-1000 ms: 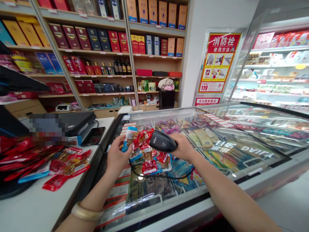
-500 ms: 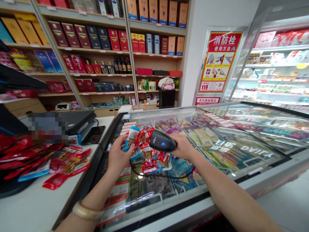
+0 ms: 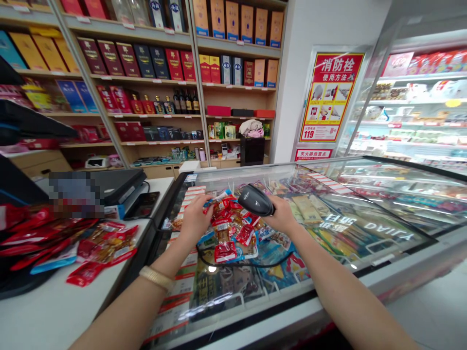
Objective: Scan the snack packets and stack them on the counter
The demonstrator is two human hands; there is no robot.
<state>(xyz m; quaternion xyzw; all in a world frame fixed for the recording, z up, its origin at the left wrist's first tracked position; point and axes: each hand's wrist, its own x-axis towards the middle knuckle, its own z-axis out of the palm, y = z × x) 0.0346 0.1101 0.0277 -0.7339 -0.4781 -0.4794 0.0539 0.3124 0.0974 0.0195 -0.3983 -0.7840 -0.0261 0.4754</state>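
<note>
Scanner (image 3: 255,200) is grasped by the fingers of the right hand (image 3: 280,216) above snack packets (image 3: 225,232) heaped on the glass lid (image 3: 270,171) of a freezer, where wrapped goods (image 3: 306,208) are held. The left hand's (image 3: 197,218) fingers are curled at the heap; their grip cannot be told. Other packets (image 3: 109,244) are piled on the worktop (image 3: 47,318).

Wide gold-coloured bracelet (image 3: 157,278), textured surface, on the left wrist
</note>
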